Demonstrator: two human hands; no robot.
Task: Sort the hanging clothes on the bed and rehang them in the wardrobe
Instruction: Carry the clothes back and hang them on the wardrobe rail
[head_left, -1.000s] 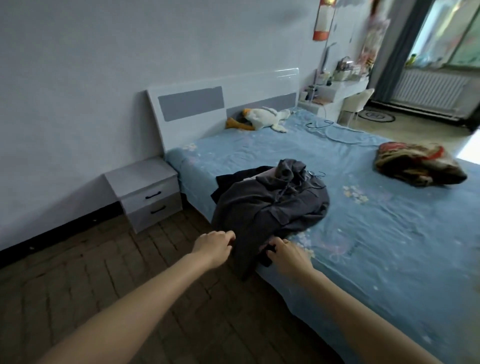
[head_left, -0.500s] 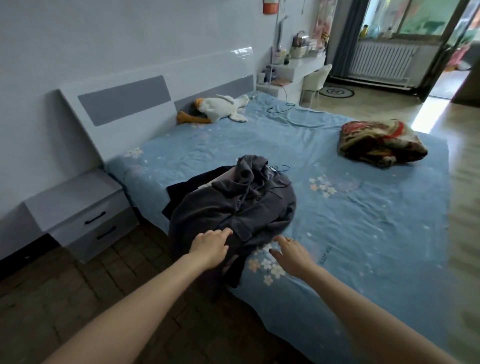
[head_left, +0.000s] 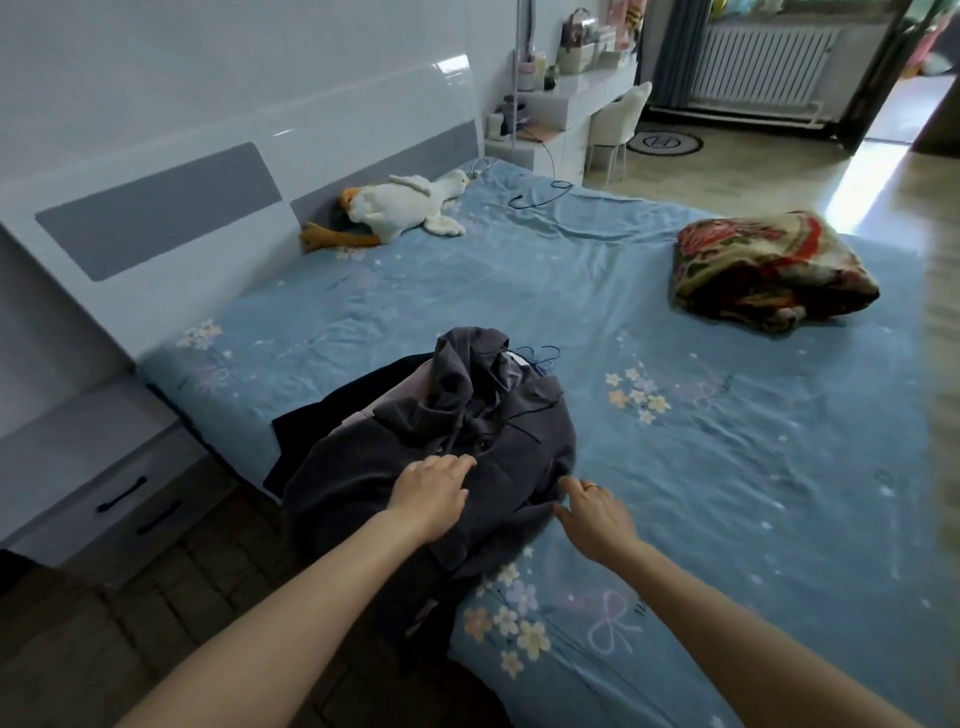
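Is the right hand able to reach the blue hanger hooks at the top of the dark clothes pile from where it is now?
Probably yes. The right hand is open at the pile's near edge, and nothing lies over the hanger hooks, which stick out beyond the collar.

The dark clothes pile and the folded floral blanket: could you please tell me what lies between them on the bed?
Head view: only bare blue sheet between clothes pile and blanket.
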